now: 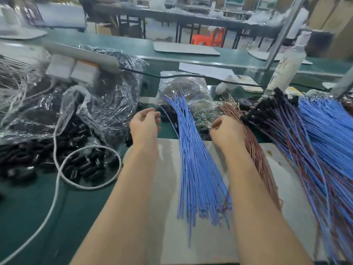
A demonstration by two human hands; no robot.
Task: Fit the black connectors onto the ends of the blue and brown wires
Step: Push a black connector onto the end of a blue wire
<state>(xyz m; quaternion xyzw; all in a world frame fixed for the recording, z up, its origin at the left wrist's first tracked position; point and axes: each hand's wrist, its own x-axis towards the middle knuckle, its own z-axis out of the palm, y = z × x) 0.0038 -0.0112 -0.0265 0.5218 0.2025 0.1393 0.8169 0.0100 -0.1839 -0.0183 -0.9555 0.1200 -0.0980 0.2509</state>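
A fanned bundle of blue wires lies on the grey mat between my forearms. A bundle of brown wires lies just right of my right hand. That hand's fingers are curled at the brown wires' top ends and seem to pinch one by its metal tip. My left hand hovers left of the blue wires with loosely curled fingers and nothing visible in it. Loose black connectors are heaped at the left. Wires fitted with black connectors lie fanned at the right.
Crinkled clear plastic bags cover the back left, and a white cable loops over the connector heap. A bag of small parts sits behind the blue wires. A white bottle and a metal post stand at the back right.
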